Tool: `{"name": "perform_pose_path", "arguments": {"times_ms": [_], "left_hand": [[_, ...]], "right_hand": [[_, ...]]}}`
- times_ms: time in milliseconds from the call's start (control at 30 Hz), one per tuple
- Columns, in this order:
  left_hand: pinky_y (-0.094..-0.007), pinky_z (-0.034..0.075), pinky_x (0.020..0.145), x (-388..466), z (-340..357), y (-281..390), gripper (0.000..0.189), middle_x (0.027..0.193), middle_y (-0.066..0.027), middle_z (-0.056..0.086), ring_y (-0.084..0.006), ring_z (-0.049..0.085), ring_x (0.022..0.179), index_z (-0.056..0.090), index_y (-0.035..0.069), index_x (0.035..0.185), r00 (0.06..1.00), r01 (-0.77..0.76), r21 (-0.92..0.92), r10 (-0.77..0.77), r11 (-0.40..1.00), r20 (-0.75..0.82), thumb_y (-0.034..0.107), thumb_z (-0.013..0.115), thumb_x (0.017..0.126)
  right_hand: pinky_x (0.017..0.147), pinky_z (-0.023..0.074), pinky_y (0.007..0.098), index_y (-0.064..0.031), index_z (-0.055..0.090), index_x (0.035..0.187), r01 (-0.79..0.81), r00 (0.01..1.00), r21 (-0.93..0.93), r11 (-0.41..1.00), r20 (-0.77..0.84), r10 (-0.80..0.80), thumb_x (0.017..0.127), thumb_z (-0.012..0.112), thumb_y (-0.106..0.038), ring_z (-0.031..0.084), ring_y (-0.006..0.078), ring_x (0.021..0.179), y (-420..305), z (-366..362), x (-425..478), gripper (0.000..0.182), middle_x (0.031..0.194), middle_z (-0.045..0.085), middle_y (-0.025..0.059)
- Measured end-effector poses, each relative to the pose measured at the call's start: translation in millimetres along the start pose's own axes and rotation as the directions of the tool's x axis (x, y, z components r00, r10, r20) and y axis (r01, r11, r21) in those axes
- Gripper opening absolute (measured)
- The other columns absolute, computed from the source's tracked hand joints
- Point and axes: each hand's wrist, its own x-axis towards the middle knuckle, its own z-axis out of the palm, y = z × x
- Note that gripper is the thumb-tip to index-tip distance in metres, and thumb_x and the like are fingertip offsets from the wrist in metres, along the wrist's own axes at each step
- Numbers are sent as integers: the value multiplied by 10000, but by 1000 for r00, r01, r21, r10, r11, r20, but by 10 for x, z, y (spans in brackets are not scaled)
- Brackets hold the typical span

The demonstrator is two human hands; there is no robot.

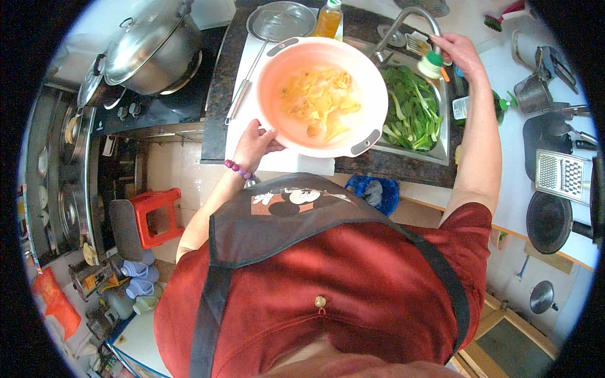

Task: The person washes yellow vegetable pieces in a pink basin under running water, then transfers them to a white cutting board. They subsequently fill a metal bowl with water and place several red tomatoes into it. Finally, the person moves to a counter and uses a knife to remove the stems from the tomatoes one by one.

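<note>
A pink plastic basin holds pale yellow pieces, apparently in water. My left hand grips its near left rim, with a beaded bracelet on the wrist. At the upper right, my right hand is at the curved metal faucet spout, fingers around the part just above its green and white head. Leafy green vegetables fill the sink under the faucet, to the right of the basin.
A round mesh strainer and a bottle of yellow liquid stand behind the basin. Large steel pots sit on the stove at left. A green bottle, a box-shaped grater and pans are at right. A red stool stands below.
</note>
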Motion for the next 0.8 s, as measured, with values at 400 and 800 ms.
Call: {"name": "perform_pose_path", "arguments": {"times_ms": [400,800], "left_hand": [[-307,538,687,101,276,-157,191,859,-125,570,-211,621,744,408,-16,1003,999,48,-152,-47,987,10,137,459,901],[-298,499,732,-383,-403,-444,235,910,-98,556,-212,607,805,463,17,1046,927,-7,-271,-95,963,-363,193,495,893]], "right_hand": [[688,444,249,26,601,875,26,950,693,720,-241,199,857,520,-355,564,135,718,-237,660,3,391,783,605,62],[877,382,314,-8,473,1087,55,998,118,992,5,-56,813,555,-169,497,215,995,1688,1971,644,329,1109,506,92]]}}
